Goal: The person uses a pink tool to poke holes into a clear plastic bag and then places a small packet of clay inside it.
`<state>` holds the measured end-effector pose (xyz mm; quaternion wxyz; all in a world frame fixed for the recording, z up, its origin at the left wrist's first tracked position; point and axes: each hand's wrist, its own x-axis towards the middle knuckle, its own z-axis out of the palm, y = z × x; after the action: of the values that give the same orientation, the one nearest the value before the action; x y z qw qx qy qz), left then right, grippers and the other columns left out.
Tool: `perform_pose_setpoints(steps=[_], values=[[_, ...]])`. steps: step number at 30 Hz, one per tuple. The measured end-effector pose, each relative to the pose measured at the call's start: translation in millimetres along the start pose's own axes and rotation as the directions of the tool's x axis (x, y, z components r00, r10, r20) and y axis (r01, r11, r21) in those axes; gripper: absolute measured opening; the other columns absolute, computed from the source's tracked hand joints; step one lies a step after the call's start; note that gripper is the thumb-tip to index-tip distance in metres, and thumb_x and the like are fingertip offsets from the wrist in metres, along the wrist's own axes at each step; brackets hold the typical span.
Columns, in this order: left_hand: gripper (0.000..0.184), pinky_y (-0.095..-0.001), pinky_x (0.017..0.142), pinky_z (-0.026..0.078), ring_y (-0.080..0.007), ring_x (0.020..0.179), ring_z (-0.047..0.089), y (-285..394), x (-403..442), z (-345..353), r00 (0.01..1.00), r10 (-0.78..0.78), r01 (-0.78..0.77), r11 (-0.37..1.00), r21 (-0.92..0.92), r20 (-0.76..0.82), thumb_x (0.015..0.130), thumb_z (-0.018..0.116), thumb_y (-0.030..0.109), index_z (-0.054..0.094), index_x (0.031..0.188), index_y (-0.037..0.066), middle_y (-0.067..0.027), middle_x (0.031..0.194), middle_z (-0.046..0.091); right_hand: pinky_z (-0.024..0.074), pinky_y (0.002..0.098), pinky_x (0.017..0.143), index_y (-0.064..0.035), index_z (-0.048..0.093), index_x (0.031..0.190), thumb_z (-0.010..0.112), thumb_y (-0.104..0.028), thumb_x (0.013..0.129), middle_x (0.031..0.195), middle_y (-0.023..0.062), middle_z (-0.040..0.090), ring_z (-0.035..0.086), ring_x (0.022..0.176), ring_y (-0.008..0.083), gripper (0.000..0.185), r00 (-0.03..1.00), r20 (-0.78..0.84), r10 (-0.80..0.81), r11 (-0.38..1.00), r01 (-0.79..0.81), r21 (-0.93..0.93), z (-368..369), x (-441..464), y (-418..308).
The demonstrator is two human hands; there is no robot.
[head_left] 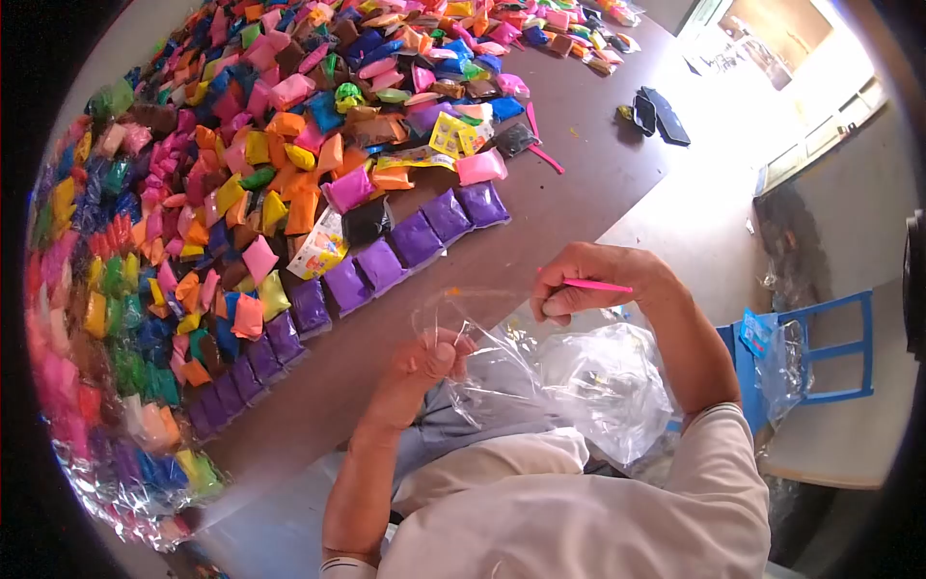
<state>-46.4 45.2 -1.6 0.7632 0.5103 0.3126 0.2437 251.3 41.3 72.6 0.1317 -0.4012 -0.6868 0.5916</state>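
Observation:
My left hand (424,362) pinches the edge of a thin clear plastic bag (502,372) above my lap. My right hand (588,275) is closed round a slim pink plastic stick (598,285), whose thin end points right. A stretch of the clear film runs from the left fingers toward the right; whether the right fingers also grip it I cannot tell. Bunched clear plastic (603,386) lies over my lap beneath the right forearm. Beyond my hands, a row of purple packets (417,239) follows the near side of the table.
A large heap of colourful small packets (280,125) covers the left and far table (579,116). Near its edge lie another pink stick (545,154) and yellow printed sachets (458,135). A black object (661,116) sits farther right. A blue chair (820,347) stands at the right.

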Motion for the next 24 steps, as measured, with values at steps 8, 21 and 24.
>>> perform_pose_setpoints(steps=[8,21,24], values=[[0.040,-0.0236,0.058,0.043,-0.0085,0.063,0.053,-7.5,8.1,26.4,0.968,-0.099,0.131,0.983,0.129,-0.232,0.097,0.049,0.038,0.062,0.077,0.006,0.0005,0.072,0.060,0.0431,0.0269,0.071,-0.0050,0.058,0.118,0.040,-0.041,0.096,0.084,0.0019,0.057,0.049,0.076,0.0123,0.046,0.769,-0.599,0.225,0.945,-0.323,-0.060,-17.9,-20.8,28.1],[0.047,-0.0235,0.045,0.038,-0.0072,0.050,0.046,-47.3,26.2,70.2,0.946,-0.264,0.267,0.964,-0.013,-0.188,0.095,0.046,0.049,0.058,0.073,0.008,0.0009,0.061,0.054,0.0411,0.0344,0.082,-0.0034,0.045,0.122,0.035,-0.037,0.092,0.089,0.0110,0.049,0.049,0.087,0.0180,0.046,0.490,-0.856,0.165,0.977,-0.198,0.075,39.2,-48.8,-0.6],[0.047,-0.0224,0.042,0.035,-0.0065,0.048,0.047,-50.3,29.2,76.5,0.932,-0.279,0.246,0.956,-0.159,-0.232,0.096,0.047,0.045,0.058,0.073,0.006,0.0001,0.060,0.054,0.0445,0.0306,0.073,-0.0008,0.047,0.107,0.046,-0.015,0.090,0.086,0.0098,0.054,0.054,0.081,0.0164,0.023,0.500,-0.851,0.159,0.975,-0.215,0.056,47.5,-41.7,3.4]])
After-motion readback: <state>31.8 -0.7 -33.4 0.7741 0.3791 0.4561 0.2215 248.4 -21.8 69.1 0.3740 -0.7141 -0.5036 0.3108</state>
